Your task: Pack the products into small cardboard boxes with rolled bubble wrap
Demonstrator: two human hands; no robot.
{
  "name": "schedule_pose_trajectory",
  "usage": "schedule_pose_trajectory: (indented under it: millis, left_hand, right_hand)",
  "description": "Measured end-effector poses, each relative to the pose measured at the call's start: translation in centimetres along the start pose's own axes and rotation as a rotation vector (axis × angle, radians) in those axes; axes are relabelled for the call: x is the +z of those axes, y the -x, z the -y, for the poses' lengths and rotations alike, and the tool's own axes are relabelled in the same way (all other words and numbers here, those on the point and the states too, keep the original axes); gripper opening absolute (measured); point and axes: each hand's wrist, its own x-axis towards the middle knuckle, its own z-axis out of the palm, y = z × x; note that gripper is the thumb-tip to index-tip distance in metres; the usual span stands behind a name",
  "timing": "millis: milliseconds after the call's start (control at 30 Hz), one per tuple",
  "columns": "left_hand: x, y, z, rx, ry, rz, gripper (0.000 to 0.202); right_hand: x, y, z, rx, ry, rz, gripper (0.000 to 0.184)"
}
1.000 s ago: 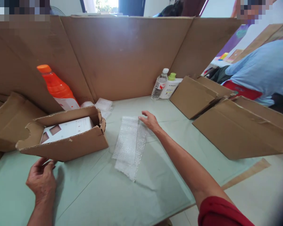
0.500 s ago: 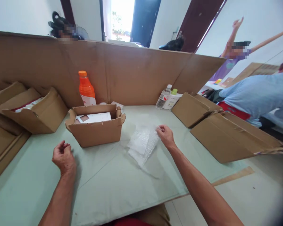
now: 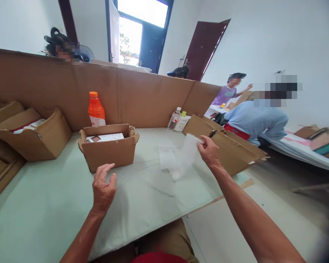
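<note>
My right hand (image 3: 209,151) pinches the upper right edge of a translucent bubble wrap sheet (image 3: 185,157). Part of the sheet is raised off the table, and its lower left part seems to touch the surface. My left hand (image 3: 103,188) is raised over the table with thumb and fingers apart, holding nothing. Just beyond it stands an open cardboard box (image 3: 109,153) with a white item (image 3: 109,137) inside. How deep that item reaches is hidden by the box's front wall.
An orange bottle (image 3: 96,109), a clear water bottle (image 3: 174,118) and a white bottle with a green cap (image 3: 182,121) stand by the cardboard partition (image 3: 148,98). Cardboard boxes (image 3: 50,140) line both sides. Several people, one in a blue shirt (image 3: 254,118), are beyond.
My right hand has lifted the bubble wrap and moved it right. My left hand has moved right, nearer the box, and its fingers have opened. The head view has shifted.
</note>
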Motion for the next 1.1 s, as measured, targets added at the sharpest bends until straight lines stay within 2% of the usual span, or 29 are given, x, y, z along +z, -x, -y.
schedule_pose_trajectory:
  millis: [167, 267, 367, 433, 533, 633, 700, 767, 933, 1033, 1100]
  left_hand:
    - [2.5, 1.1, -3.6, 0.054, 0.129, 0.267, 0.029]
    - [4.9, 1.1, -5.6, 0.028, 0.232, 0.393, 0.045]
    - [8.0, 1.0, -7.4, -0.111, 0.39, 0.54, 0.074]
    - [9.9, 1.4, -8.6, -0.223, 0.551, 0.658, 0.091]
    - [11.9, 3.1, -10.1, -0.37, 0.874, 0.84, 0.104]
    - [12.9, 5.8, -10.7, -0.565, 1.059, 0.929, 0.088]
    - [13.4, 7.3, -10.6, -0.71, 0.982, 0.874, 0.076]
    - [14.2, 8.0, -10.1, -0.796, 0.842, 0.78, 0.072]
    - [17.4, 6.5, -8.9, -0.798, 0.713, 0.659, 0.08]
    - [19.1, 5.7, -7.9, -0.805, 0.624, 0.674, 0.081]
    - [19.8, 5.6, -7.1, -0.831, 0.57, 0.707, 0.078]
  right_hand:
    - [-5.6, 2.3, 3.5, -0.234, -0.223, 0.063, 0.039]
    - [-8.4, 4.4, 5.9, -0.304, -0.4, 0.168, 0.033]
    - [-10.6, 5.7, 7.7, -0.292, -0.605, 0.274, 0.032]
    - [-11.5, 5.9, 8.3, -0.253, -0.733, 0.293, 0.033]
    - [-11.2, 4.9, 8.0, -0.189, -0.852, 0.278, 0.033]
    - [-8.5, 3.1, 6.2, -0.152, -0.862, 0.314, 0.032]
    - [-5.5, 1.7, 4.3, -0.127, -0.852, 0.367, 0.033]
    - [-2.0, 0.3, 2.3, -0.097, -0.834, 0.414, 0.037]
    - [6.7, -3.4, -1.8, -0.087, -0.698, 0.41, 0.046]
    - [11.2, -4.3, -3.6, -0.07, -0.63, 0.432, 0.044]
    - [13.7, -3.9, -4.7, -0.062, -0.558, 0.461, 0.039]
